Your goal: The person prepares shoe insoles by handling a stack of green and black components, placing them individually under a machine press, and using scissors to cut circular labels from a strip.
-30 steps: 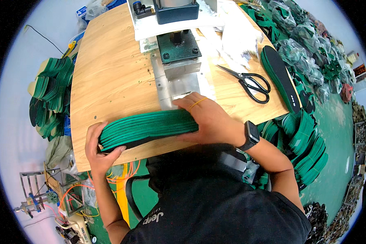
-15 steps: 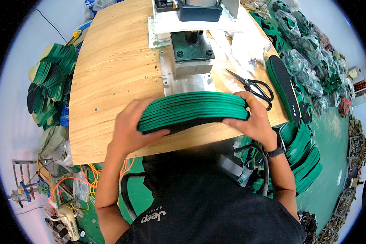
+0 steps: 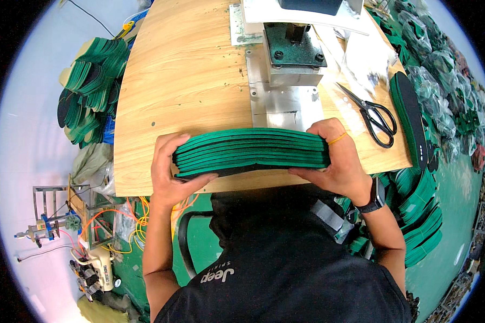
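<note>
A thick stack of green and black shoe insoles [image 3: 253, 151] is held on its side over the table's near edge, slightly arched in the middle. My left hand [image 3: 173, 169] grips its left end, thumb along the black underside and fingers at the far side. Around the right end closes my right hand [image 3: 339, 159], its thumb also underneath. Just beyond the stack is the metal base plate [image 3: 275, 103] of a press, under a dark square press head [image 3: 295, 46]. Black-handled scissors [image 3: 375, 116] lie to the right of it.
Another insole stack [image 3: 408, 116] stands at the wooden table's [image 3: 183, 81] right edge. More insole piles [image 3: 91, 81] are at the left, and others [image 3: 420, 215] below right. Bagged green pieces [image 3: 439, 70] line the far right floor. Orange and yellow hoses [image 3: 137, 220] run below the table.
The stack is nearly level now, where its right end was higher and more tilted. Both hands keep their hold. The whole view has shifted, with the table and press appearing further right and up.
</note>
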`<state>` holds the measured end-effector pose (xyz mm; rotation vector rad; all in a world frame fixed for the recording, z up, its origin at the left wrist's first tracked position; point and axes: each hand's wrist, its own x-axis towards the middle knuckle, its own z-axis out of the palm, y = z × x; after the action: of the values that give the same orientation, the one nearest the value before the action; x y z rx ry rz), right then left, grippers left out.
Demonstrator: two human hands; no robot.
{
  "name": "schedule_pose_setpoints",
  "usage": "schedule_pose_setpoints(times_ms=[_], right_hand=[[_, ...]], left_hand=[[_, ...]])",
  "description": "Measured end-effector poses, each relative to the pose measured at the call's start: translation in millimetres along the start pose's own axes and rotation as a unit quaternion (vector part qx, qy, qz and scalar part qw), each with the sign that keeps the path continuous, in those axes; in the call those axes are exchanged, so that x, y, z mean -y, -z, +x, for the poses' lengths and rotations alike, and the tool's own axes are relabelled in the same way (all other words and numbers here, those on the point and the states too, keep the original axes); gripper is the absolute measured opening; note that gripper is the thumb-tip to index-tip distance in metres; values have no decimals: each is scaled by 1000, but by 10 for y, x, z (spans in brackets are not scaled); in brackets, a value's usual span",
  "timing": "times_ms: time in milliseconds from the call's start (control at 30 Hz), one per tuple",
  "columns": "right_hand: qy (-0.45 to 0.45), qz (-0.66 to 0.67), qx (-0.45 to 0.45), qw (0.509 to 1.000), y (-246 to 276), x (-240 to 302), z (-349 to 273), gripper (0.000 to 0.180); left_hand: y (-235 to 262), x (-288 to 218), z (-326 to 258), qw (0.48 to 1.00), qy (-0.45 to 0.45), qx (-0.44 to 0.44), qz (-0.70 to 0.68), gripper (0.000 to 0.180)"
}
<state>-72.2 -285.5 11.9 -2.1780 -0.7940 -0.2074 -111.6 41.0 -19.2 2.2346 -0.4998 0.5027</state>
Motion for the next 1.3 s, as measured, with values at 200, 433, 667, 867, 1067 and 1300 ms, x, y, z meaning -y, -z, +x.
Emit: schedule_pose_setpoints(times_ms=[200, 433, 667, 867, 1067, 1300], right_hand=[[15, 0, 10, 1000, -64, -129, 23, 60], [15, -58, 59, 996, -18, 46, 172, 73], [-15, -27, 62, 998, -101, -140, 211, 68], [6, -2, 36, 999, -116, -242, 43, 70], [35, 43, 85, 995, 36, -345, -73, 68], [37, 20, 62, 997, -11, -340, -85, 69]], left_hand=[[-7, -94, 162, 997, 29, 69, 28, 82], [-27, -8, 135, 998, -21, 52, -2, 83], [95, 11, 198, 990, 71, 120, -8, 77], [-123, 13, 46, 995, -26, -82, 49, 76], [-125, 65, 5, 999, 7, -28, 17, 74], [-84, -4, 8, 1000, -1, 4, -23, 69]])
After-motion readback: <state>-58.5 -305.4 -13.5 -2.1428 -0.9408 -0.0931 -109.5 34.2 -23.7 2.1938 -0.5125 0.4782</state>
